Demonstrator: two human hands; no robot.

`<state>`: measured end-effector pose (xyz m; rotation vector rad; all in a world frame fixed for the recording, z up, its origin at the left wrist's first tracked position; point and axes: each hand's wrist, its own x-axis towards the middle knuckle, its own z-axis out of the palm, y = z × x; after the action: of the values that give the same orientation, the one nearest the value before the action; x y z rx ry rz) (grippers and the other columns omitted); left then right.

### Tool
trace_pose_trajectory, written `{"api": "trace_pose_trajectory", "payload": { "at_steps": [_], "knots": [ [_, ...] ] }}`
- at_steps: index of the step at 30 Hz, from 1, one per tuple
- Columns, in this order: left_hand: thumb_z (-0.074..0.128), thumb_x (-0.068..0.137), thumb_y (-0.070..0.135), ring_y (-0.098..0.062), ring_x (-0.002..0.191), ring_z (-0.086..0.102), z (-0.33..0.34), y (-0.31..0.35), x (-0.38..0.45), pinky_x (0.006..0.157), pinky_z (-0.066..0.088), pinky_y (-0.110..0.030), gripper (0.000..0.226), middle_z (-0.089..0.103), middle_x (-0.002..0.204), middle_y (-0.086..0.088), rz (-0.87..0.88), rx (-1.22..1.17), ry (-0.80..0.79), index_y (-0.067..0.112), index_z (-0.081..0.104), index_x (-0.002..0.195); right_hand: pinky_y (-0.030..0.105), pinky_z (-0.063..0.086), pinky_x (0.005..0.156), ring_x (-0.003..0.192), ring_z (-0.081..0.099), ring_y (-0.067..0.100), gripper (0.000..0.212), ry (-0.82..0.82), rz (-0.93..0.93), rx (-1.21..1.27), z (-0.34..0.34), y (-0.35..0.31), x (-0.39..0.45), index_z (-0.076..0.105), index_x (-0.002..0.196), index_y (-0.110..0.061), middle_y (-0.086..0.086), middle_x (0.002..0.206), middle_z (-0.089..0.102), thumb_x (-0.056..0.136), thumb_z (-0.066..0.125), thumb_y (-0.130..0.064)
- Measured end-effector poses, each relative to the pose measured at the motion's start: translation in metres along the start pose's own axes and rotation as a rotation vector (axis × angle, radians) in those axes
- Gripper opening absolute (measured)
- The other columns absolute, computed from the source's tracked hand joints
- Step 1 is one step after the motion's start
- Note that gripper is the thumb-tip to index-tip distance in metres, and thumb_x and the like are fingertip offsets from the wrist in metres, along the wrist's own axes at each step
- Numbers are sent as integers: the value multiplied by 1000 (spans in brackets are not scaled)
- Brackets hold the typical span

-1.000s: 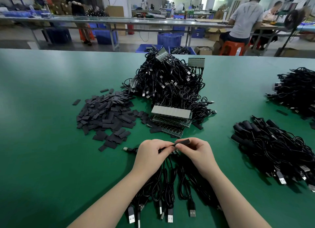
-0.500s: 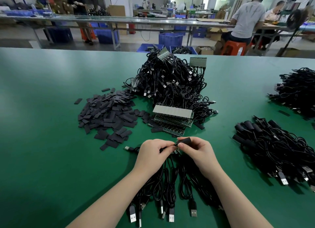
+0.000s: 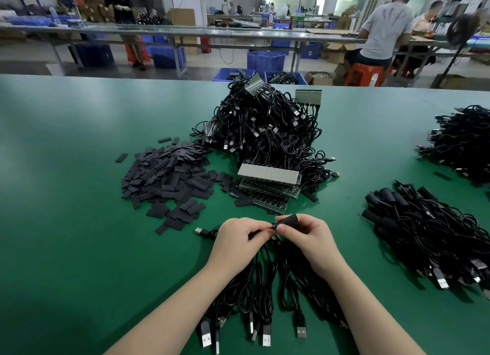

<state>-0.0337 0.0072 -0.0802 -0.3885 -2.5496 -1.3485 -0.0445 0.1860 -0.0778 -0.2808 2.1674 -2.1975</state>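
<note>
Pinching a short black sleeve (image 3: 287,220) between thumb and forefinger, the right hand (image 3: 309,239) holds it just below the middle of the frame, tilted up to the right. The left hand (image 3: 234,239), fingers curled, grips a cable end right at the sleeve's lower mouth; whether the tip is inside cannot be told. Both wrists lie over a bundle of cables (image 3: 261,293) running toward the bottom edge of the green table (image 3: 66,248). A heap of flat sleeves (image 3: 169,179) sits at centre left, stacked circuit boards (image 3: 267,181) just above the hands, and a tangled cable pile (image 3: 265,132) behind them.
</note>
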Motion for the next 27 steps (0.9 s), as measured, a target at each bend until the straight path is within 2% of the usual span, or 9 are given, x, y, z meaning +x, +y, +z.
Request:
{"api": "trace_pose_trajectory", "payload": {
  "at_steps": [4,11,14,16,19,20,23,27],
  "knots": [
    [63,84,45,0,80,65,1,0,0,73,50,-26,22,72,83,20,33,-12,-1,32,77,94,16,52,73,83,71,5,24,7,-5,-13,1,0,0,78,72,-26,-5,94,78,81,77,-4],
    [60,82,48,-1,80,65,1,0,-1,72,49,-26,25,71,86,22,48,-39,26,40,68,104,16,53,74,83,71,7,22,-19,-13,-43,5,-2,-2,77,74,-21,-5,95,77,81,77,-1],
    [58,83,48,1,83,63,0,3,-1,72,48,-20,23,67,91,28,42,-3,54,49,60,105,17,53,76,84,69,11,23,4,-40,-39,5,-2,-3,78,89,-24,-6,98,77,82,77,-2],
    [63,84,44,2,83,62,0,2,-2,72,47,-16,19,69,87,25,14,8,87,45,66,102,18,53,75,77,66,10,29,100,-51,44,4,-1,-4,77,103,-30,-2,88,76,84,75,-8],
    [72,85,33,2,86,61,0,1,-1,74,47,-15,14,71,84,17,-39,34,110,30,77,98,18,54,73,75,66,8,20,189,-12,162,3,0,-2,80,98,-34,0,87,76,80,70,-32],
    [72,85,31,1,86,61,0,1,-1,74,46,-15,15,72,85,16,-42,45,102,29,77,99,17,54,72,75,67,7,20,188,-8,148,3,0,-2,80,96,-32,0,88,77,81,68,-35],
    [73,85,29,0,86,61,-1,3,-1,74,46,-15,16,73,86,14,-51,53,74,28,78,100,15,52,69,75,68,5,14,191,-10,102,4,2,-2,81,90,-29,2,87,78,87,67,-28],
    [73,84,28,-2,80,64,-2,3,-2,74,48,-23,14,74,82,14,-67,22,78,28,78,97,16,52,69,73,68,7,13,205,-24,100,4,2,-2,81,91,-26,2,87,77,89,69,-22]
  ]
}}
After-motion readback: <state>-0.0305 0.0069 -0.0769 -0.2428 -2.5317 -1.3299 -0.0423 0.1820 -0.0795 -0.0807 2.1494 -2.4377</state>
